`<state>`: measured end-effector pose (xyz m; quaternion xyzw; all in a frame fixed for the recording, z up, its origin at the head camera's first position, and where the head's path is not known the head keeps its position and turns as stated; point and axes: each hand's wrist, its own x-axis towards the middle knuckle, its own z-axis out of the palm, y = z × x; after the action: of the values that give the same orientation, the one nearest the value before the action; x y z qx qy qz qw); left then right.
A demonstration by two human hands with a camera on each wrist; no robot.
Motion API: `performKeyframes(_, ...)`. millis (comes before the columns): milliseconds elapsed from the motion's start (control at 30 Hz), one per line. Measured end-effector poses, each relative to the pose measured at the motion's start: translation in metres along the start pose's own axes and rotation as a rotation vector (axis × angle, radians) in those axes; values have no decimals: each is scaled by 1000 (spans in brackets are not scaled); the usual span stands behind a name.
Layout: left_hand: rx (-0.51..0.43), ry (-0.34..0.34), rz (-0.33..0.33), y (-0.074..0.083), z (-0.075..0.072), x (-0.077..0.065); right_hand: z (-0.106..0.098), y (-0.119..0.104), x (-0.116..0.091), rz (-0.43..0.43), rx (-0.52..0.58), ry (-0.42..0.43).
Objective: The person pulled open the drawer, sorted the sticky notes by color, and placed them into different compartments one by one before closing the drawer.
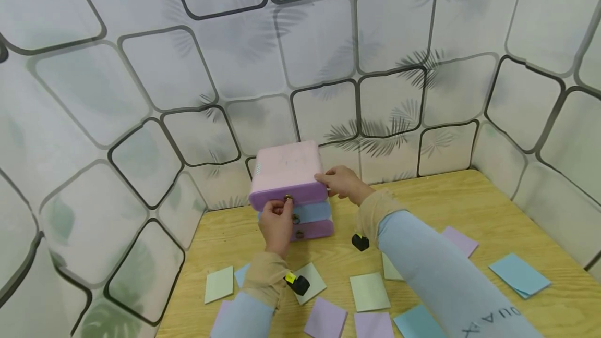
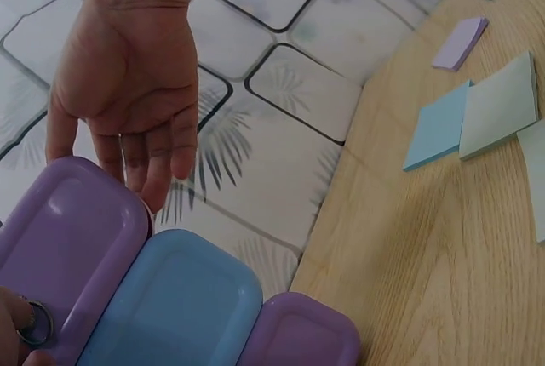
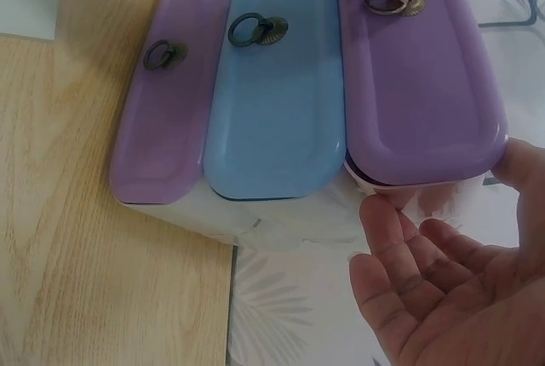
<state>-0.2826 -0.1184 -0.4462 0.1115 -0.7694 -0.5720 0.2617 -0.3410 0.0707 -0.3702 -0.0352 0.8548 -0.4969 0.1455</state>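
Note:
A small drawer cabinet with a pink top stands on the table. Its front has a purple top drawer, a blue middle drawer and a purple bottom drawer, each with a bronze ring pull. My left hand pinches the ring pull of the top drawer between thumb and fingers. At the cabinet's upper right side, my right hand holds the corner, thumb on the top edge and fingertips against the side. The drawer's inside is hidden.
Green, purple and blue sticky-note pads lie scattered over the wooden table, such as a green pad and a blue pad. A patterned wall rises close behind the cabinet. Another wall stands at the right.

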Motion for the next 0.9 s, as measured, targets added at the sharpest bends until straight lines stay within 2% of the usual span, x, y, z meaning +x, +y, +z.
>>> performKeyframes(100, 20, 17, 71, -2, 0, 0, 0, 0, 0, 8, 6, 2)
performKeyframes(167, 11, 13, 83, -2, 0, 0, 0, 0, 1, 13, 14, 1)
performKeyframes(267, -47, -34, 25, -2, -1, 1, 1, 0, 0, 15, 22, 0)
performKeyframes(433, -233, -205, -180, -4, -4, 3, 1, 0, 0, 27, 45, -4)
performKeyframes(533, -293, -283, -260, -5, -6, 4, 1, -1, 0, 37, 62, -8)
performKeyframes(667, -318, -312, -288, -3, -9, 3, 1, -2, -1, 40, 77, -17)
performKeyframes(767, -321, -302, -280, -2, -11, 0, 1, -3, -2, 38, 79, -23)
performKeyframes(900, -279, -287, -248, -1, -14, -7, 0, -4, -3, 39, 65, -20)
